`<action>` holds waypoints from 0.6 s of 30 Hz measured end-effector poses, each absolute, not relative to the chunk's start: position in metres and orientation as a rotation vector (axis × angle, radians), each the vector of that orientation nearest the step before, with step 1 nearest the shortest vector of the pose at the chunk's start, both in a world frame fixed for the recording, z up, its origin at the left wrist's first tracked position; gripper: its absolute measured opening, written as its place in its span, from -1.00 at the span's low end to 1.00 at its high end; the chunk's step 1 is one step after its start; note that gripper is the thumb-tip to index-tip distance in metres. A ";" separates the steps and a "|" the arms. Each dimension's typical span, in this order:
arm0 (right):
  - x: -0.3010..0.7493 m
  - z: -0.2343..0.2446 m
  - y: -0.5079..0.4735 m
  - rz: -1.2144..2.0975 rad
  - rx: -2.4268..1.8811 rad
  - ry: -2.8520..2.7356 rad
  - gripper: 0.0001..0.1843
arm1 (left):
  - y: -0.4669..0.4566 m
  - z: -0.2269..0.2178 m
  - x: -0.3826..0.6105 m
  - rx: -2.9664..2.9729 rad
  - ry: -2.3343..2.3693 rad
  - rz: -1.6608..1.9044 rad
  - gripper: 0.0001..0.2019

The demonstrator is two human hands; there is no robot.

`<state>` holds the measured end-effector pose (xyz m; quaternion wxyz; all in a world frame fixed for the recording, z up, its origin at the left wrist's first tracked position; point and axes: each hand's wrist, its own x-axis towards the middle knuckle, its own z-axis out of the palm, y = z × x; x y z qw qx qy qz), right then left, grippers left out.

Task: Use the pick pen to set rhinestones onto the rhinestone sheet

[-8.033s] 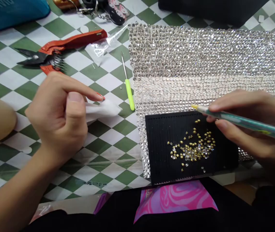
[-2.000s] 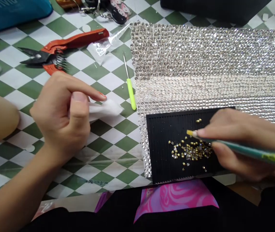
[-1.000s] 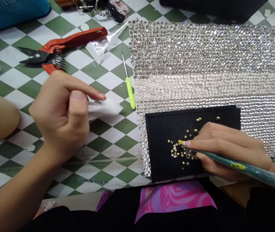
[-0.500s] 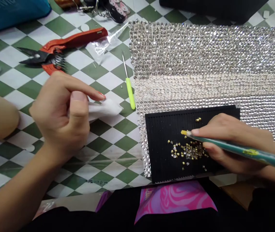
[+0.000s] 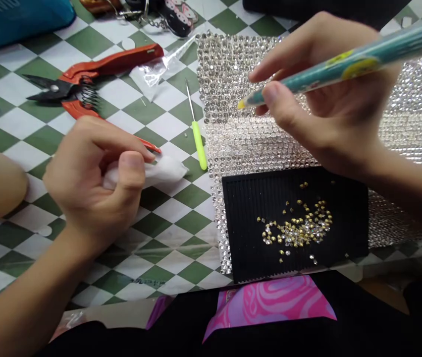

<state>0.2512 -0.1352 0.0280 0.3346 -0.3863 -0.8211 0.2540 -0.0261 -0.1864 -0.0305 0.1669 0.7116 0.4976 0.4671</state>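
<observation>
My right hand (image 5: 330, 99) grips a teal pencil (image 5: 307, 77) with a yellow, wax-like tip. The tip is over the upper left part of a sheet of rhinestone mesh (image 5: 229, 64); whether it touches the stones I cannot tell. Closed around a crumpled white tissue (image 5: 168, 168), my left hand (image 5: 94, 173) rests on the checkered table left of the mesh. A black ridged tray (image 5: 248, 213) lies on the mesh's lower left, bearing a scattered pile of small gold-backed rhinestones (image 5: 303, 228).
Between left hand and mesh lies an awl with a lime-green handle (image 5: 199, 144). Red-handled cutters (image 5: 110, 62) and a clear plastic bag (image 5: 153, 74) lie above. A beige cup (image 5: 3, 183) stands at left, a blue pouch (image 5: 21, 22) and keychain (image 5: 177, 17) at the back.
My right hand has lifted away from the tray and moved up and left with the pencil, over the rhinestone mesh. My left hand has barely shifted, still holding the tissue.
</observation>
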 end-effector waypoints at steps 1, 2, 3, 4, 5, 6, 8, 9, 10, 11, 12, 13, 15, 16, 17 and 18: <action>0.249 0.026 -0.134 0.672 -1.014 -2.142 -0.84 | -0.187 -0.030 -0.026 2.023 1.414 1.336 -0.73; 0.247 0.025 -0.134 0.671 -1.030 -2.150 -0.84 | -0.187 -0.030 -0.025 2.020 1.415 1.337 -0.73; 0.246 0.024 -0.134 0.674 -1.049 -2.166 -0.83 | -0.187 -0.029 -0.025 2.019 1.420 1.340 -0.73; 0.246 0.024 -0.135 0.684 -1.059 -2.186 -0.83 | -0.188 -0.029 -0.024 2.016 1.425 1.345 -0.73; 0.246 0.024 -0.136 0.700 -1.064 -2.202 -0.84 | -0.188 -0.028 -0.024 2.011 1.430 1.352 -0.72; 0.245 0.023 -0.137 0.716 -1.070 -2.214 -0.85 | -0.188 -0.028 -0.023 2.010 1.435 1.346 -0.72; 0.245 0.024 -0.138 0.734 -1.082 -2.222 -0.85 | -0.188 -0.028 -0.023 2.013 1.436 1.333 -0.73; 0.245 0.024 -0.138 0.733 -1.093 -2.220 -0.85 | -0.188 -0.028 -0.023 2.016 1.431 1.331 -0.73; 0.245 0.024 -0.138 0.724 -1.107 -2.225 -0.85 | -0.188 -0.029 -0.023 2.025 1.416 1.329 -0.74; 0.245 0.024 -0.138 0.706 -1.118 -2.235 -0.84 | -0.188 -0.029 -0.024 2.034 1.402 1.336 -0.74; 0.245 0.025 -0.137 0.683 -1.124 -2.255 -0.83 | -0.188 -0.029 -0.024 2.043 1.387 1.343 -0.74; 0.245 0.025 -0.137 0.659 -1.125 -2.281 -0.82 | -0.189 -0.029 -0.024 2.051 1.377 1.349 -0.74; 0.246 0.025 -0.137 0.604 -1.121 -2.334 -0.79 | -0.189 -0.029 -0.025 2.064 1.379 1.325 -0.75; 0.246 0.025 -0.137 0.583 -1.117 -2.352 -0.79 | -0.188 -0.029 -0.025 2.069 1.384 1.316 -0.76; 0.246 0.025 -0.137 0.569 -1.114 -2.358 -0.79 | -0.188 -0.030 -0.026 2.066 1.395 1.309 -0.76; 0.246 0.025 -0.137 0.565 -1.108 -2.356 -0.79 | -0.188 -0.030 -0.026 2.062 1.399 1.309 -0.75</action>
